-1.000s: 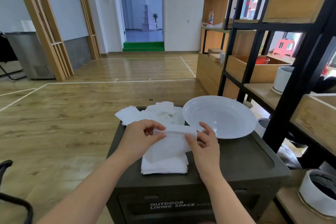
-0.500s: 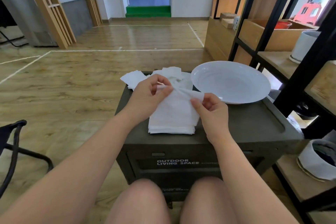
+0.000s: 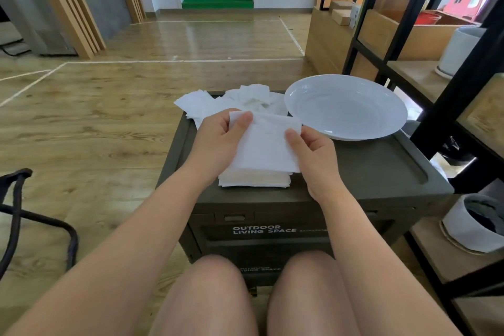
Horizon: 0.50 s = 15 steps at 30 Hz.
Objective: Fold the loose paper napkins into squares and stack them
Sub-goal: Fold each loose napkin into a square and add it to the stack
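I hold a white paper napkin (image 3: 266, 146) flat in front of me, just above the stack of folded napkins (image 3: 255, 180). My left hand (image 3: 218, 142) pinches its upper left corner, thumb on top. My right hand (image 3: 313, 151) pinches its right edge near the top. The stack lies on the dark green box lid (image 3: 368, 169) near its front edge, partly hidden by the held napkin. A heap of loose white napkins (image 3: 231, 101) sits at the back left of the lid, behind my hands.
A large white plate (image 3: 345, 106) rests at the back right of the lid, close to my right hand. A black and wood shelf unit (image 3: 425, 68) stands on the right with white pots. A black chair frame (image 3: 16, 213) is at the left.
The napkin was folded over and pulled taut; it now hangs as a flat square between both hands above the stack. The camera has tilted further down, showing my knees.
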{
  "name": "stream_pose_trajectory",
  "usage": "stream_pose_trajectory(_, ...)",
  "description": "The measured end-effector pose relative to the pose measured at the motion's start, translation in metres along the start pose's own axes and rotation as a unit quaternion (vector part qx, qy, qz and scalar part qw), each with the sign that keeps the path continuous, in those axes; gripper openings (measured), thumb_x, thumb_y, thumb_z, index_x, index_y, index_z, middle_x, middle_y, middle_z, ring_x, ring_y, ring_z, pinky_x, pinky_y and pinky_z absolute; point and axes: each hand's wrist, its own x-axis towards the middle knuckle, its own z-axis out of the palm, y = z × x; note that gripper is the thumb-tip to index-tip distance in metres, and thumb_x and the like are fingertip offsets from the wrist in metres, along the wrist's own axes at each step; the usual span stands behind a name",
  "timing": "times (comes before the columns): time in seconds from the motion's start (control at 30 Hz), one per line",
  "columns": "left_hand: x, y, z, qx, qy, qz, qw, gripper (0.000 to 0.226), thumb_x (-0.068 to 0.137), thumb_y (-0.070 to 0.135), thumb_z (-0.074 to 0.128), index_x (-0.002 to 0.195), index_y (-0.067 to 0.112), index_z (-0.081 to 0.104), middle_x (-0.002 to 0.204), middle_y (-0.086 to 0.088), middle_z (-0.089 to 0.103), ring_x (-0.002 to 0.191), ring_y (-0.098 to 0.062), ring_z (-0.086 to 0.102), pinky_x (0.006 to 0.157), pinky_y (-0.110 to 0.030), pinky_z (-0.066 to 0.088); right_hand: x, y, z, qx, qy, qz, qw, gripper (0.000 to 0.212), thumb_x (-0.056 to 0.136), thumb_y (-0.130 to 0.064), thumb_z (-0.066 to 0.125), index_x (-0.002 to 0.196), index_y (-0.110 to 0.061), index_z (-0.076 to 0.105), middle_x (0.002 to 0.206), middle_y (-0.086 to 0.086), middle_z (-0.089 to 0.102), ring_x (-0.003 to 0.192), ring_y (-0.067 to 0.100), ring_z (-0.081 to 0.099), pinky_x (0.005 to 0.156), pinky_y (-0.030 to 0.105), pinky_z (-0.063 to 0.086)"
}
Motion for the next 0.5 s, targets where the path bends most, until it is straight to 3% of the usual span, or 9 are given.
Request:
stream_pose_trajectory(0.13, 0.004, -0.014, -0.004, 0.104, 0.025, -0.016, 0.994, 0.033, 0.094, 0.042, 0.051, 0.086, 0.014, 0.066, 0.073, -0.010, 0.059, 0.063, -0.019, 0.050, 0.059, -0.032, 0.037, 0.000, 0.001, 0.002, -0.041, 0.009, 0.022, 0.999, 0.019, 0.093, -0.024, 0.059, 0.079, -0.023, 0.072, 0.080, -0.005, 0.073, 0.073, 0.005, 0.067, 0.061, 0.019, 0.052)
stream_pose_trajectory(0.2, 0.004, -0.025, -0.008, 0.198, 0.052, -0.033, 0.978, 0.037, 0.093, 0.043, 0.052, 0.084, 0.008, 0.062, 0.058, -0.003, 0.051, 0.050, -0.013, 0.042, 0.052, -0.025, 0.030, 0.000, 0.005, 0.003, -0.094, 0.028, 0.037, 0.995, 0.024, 0.092, -0.029, 0.059, 0.077, -0.014, 0.069, 0.075, 0.006, 0.070, 0.067, 0.012, 0.062, 0.061, 0.026, 0.049)
stream_pose_trajectory(0.27, 0.002, -0.032, -0.013, 0.233, 0.076, -0.044, 0.968, 0.029, 0.092, 0.042, 0.053, 0.080, 0.016, 0.062, 0.054, 0.005, 0.053, 0.045, -0.007, 0.045, 0.049, -0.023, 0.030, 0.002, 0.008, 0.003, -0.156, 0.049, 0.044, 0.986, 0.033, 0.089, -0.035, 0.060, 0.072, -0.006, 0.064, 0.065, 0.009, 0.060, 0.060, 0.012, 0.051, 0.059, 0.029, 0.043)
stream_pose_trajectory(0.4, 0.001, -0.040, -0.016, 0.231, 0.085, -0.043, 0.968, 0.030, 0.092, 0.038, 0.055, 0.077, 0.014, 0.064, 0.065, -0.002, 0.061, 0.059, -0.014, 0.051, 0.054, -0.027, 0.036, 0.006, 0.010, 0.005, -0.239, 0.043, 0.052, 0.969, 0.046, 0.087, -0.038, 0.061, 0.062, -0.001, 0.050, 0.055, 0.002, 0.042, 0.052, 0.010, 0.037, 0.055, 0.026, 0.033)
stream_pose_trajectory(0.5, 0.004, -0.043, -0.019, 0.179, 0.079, -0.074, 0.978, 0.032, 0.092, 0.038, 0.056, 0.080, 0.010, 0.067, 0.077, -0.004, 0.067, 0.073, -0.020, 0.060, 0.066, -0.036, 0.048, 0.008, 0.012, 0.005, -0.236, 0.046, 0.058, 0.969, 0.044, 0.090, -0.035, 0.056, 0.054, -0.014, 0.040, 0.048, -0.007, 0.031, 0.046, 0.007, 0.029, 0.053, 0.025, 0.028)
